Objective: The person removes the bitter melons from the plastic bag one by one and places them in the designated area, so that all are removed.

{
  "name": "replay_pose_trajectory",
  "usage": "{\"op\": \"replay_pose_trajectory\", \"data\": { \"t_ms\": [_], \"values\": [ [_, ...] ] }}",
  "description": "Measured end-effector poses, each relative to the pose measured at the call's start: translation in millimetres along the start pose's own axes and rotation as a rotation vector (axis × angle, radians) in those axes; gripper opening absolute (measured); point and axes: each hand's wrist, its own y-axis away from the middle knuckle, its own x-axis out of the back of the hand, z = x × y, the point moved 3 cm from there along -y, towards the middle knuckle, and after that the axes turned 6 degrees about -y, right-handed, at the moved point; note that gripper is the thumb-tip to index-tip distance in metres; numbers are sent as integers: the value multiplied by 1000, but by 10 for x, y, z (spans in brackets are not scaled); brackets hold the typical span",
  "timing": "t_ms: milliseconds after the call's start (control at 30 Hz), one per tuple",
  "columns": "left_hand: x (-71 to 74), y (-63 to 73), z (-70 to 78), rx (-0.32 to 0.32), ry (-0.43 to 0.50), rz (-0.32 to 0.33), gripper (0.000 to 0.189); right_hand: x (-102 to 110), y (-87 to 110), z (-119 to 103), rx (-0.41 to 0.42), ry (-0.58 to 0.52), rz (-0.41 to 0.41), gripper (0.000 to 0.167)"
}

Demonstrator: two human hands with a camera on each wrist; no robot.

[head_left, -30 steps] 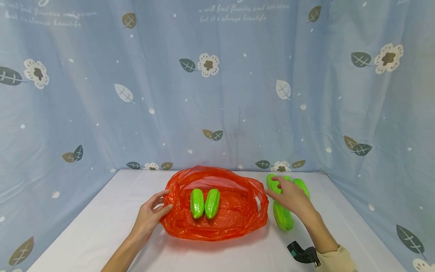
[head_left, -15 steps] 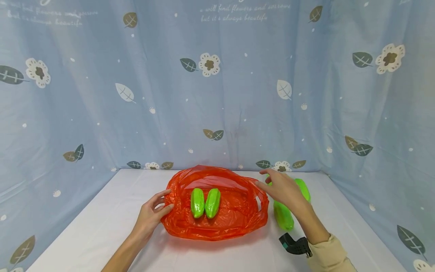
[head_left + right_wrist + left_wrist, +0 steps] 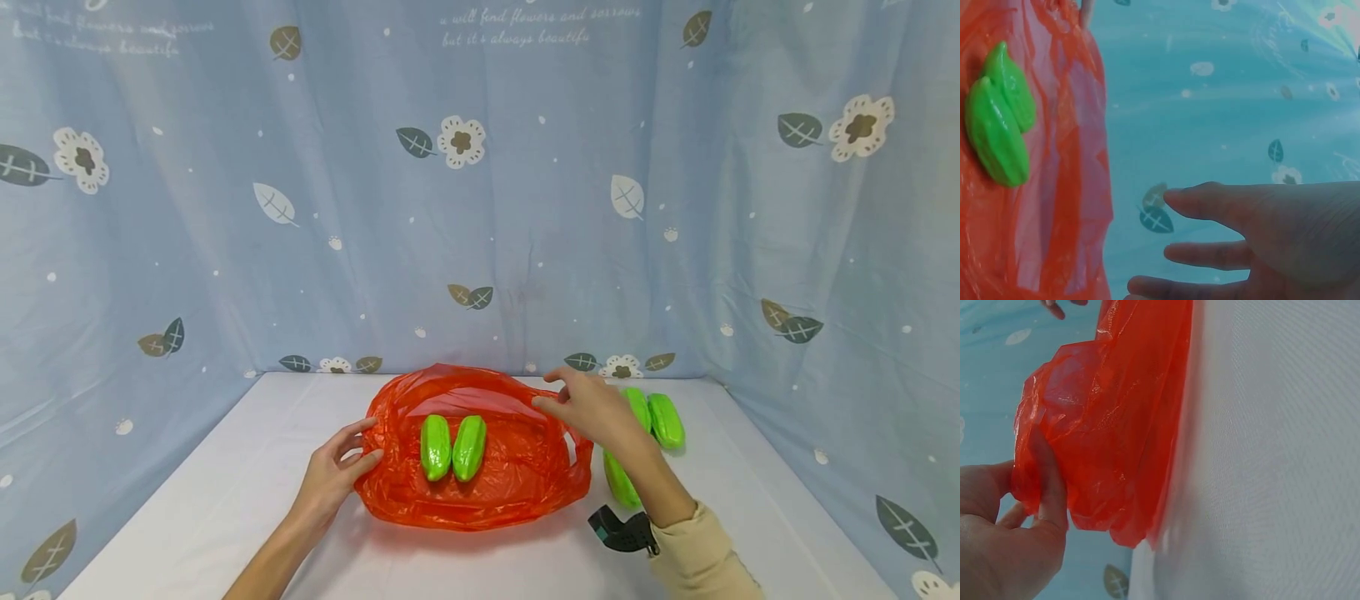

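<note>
A red plastic bag [image 3: 510, 492] lies spread with its mouth up, and two long, glossy green ribbed fruits [image 3: 436, 448] rest side by side in it. My left hand [image 3: 333, 467] grips the bag's left edge between thumb and fingers, as the left wrist view also shows at the red film [image 3: 1104, 444]. Over the bag's upper right rim hovers my right hand [image 3: 596, 410], fingers apart. In the right wrist view that hand [image 3: 1260, 240] holds nothing visible. More green fruits [image 3: 666, 421] lie to the right, partly behind my right hand and forearm.
The bag and fruits are on a white tabletop [image 3: 757, 500]. A blue patterned curtain [image 3: 525, 208] hangs behind and on both sides. A black device [image 3: 622, 531] sits at my right wrist, beside a beige sleeve [image 3: 701, 550].
My right hand has moved left, from over the fruits on the right to over the bag's right rim. My left hand and the two fruits in the bag have stayed put.
</note>
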Motion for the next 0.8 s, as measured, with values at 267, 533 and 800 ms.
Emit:
{"op": "replay_pose_trajectory", "data": {
  "t_ms": [267,533,800],
  "values": [
    [1,0,2,1,4,6,56,-166,-87,-88,26,-3,-3,46],
    [-2,-5,3,9,7,0,56,-401,-193,-93,18,-36,-43,43],
    [-8,-4,4,11,12,2,56,-709,-321,-33,20,20,-74,44]
  ]
}}
